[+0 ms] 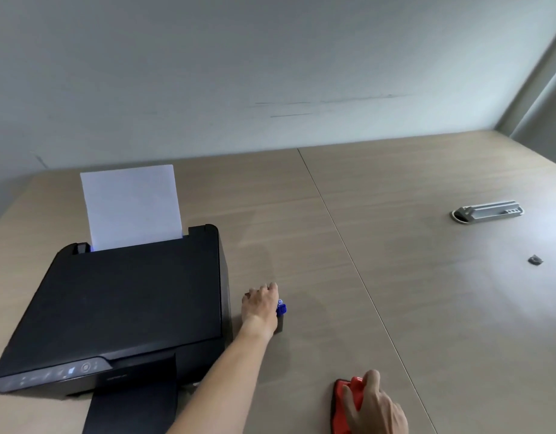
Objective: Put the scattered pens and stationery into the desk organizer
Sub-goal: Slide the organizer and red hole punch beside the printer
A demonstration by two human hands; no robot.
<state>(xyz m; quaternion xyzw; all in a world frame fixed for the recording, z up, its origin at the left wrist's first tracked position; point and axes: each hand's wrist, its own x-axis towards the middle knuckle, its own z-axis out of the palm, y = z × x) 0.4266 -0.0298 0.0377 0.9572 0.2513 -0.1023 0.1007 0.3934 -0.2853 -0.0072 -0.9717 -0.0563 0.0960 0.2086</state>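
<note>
Right now my left hand (260, 305) is closed around a blue-capped item (281, 308) just beside the black printer (129, 302), though I cannot tell what it is, while my right hand (375, 405) grips a red block (345, 399) lying on the wooden desk (411, 277), well apart from the left.

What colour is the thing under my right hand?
Red with a black edge, seen in the head view: the red object under the right hand.

The black printer (126, 311) blocks everything to my left, its side just beside my left hand (260, 308). To my right the desk (395, 277) lies open, with only a grey cable port (489, 210) and a small grey bit (535, 260) far off.
</note>
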